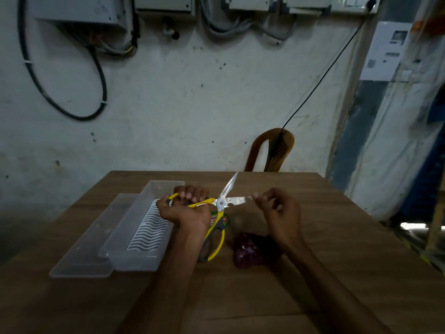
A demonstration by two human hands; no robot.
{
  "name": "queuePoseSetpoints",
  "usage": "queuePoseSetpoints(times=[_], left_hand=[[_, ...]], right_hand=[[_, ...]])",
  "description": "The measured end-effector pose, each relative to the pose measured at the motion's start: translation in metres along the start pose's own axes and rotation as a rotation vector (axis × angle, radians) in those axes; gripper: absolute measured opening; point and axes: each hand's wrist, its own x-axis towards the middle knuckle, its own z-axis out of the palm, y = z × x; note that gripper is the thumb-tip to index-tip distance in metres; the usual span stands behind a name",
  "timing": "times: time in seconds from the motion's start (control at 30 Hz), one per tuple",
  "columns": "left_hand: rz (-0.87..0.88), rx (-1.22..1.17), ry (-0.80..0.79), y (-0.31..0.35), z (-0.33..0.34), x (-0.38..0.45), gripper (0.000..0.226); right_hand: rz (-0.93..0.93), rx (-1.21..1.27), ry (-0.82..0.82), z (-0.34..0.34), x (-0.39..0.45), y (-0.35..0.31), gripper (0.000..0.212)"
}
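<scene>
Left hand [185, 209] is being used to grip one handle of the scissors [222, 204], raised over the table [342, 237] with blades spread wide, while a blade tip is being pinched by the right hand [279, 210], so a cut is being risked if they swing shut.

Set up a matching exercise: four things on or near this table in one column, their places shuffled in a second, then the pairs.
1 scissors
2 clear container
3 dark red lump
4 chair

A behind the table
B gripped by the left hand
C on the table, near the right hand
D beside the flat lid

Pairs: 1-B, 2-D, 3-C, 4-A
</scene>
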Motion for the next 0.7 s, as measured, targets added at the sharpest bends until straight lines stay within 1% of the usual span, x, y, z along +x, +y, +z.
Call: queuePoseSetpoints(times=[0.03,0.07,0.1,0.17,0.2,0.23,0.27,0.3,0.37,0.43,0.5,0.6,0.7], left_hand=[[-0.001,0.003,-0.003,-0.001,0.000,0.000,0.027],[-0.002,0.006,-0.005,-0.002,0.000,-0.001,0.028],[-0.002,0.009,-0.006,-0.003,0.001,-0.002,0.028],[0.000,0.015,-0.006,-0.006,0.001,-0.005,0.028],[0.001,0.015,-0.004,-0.007,0.001,-0.006,0.028],[-0.001,0.014,-0.002,-0.008,0.001,-0.006,0.028],[-0.001,0.016,0.000,-0.009,0.001,-0.006,0.029],[0.000,0.020,-0.001,-0.010,0.001,-0.006,0.029],[0.004,0.020,0.000,-0.010,0.002,-0.008,0.029],[0.011,0.021,-0.007,-0.010,0.003,-0.009,0.029],[0.015,0.047,-0.024,-0.010,0.004,-0.010,0.028],[0.005,0.055,-0.038,-0.009,0.005,-0.010,0.028],[0.004,0.053,-0.039,-0.007,0.005,-0.010,0.028]], right_hand=[[0.032,0.074,0.091,0.000,0.001,-0.002,0.021],[0.094,0.147,0.113,0.000,0.003,-0.004,0.024],[0.178,0.230,0.092,0.001,0.005,-0.007,0.032],[0.390,0.418,-0.020,0.008,0.003,-0.011,0.050],[0.499,0.529,-0.112,0.014,0.000,-0.012,0.052],[0.577,0.640,-0.215,0.021,-0.004,-0.014,0.048],[0.601,0.716,-0.285,0.028,-0.009,-0.016,0.038],[0.595,0.735,-0.300,0.034,-0.012,-0.017,0.027],[0.580,0.717,-0.216,0.042,-0.014,-0.020,0.013],[0.606,0.720,-0.162,0.045,-0.013,-0.021,0.011],[0.640,0.744,-0.169,0.045,-0.010,-0.021,0.015],[0.669,0.804,-0.158,0.039,-0.004,-0.015,0.012],[0.714,0.754,-0.109,0.031,0.003,-0.008,0.008]])
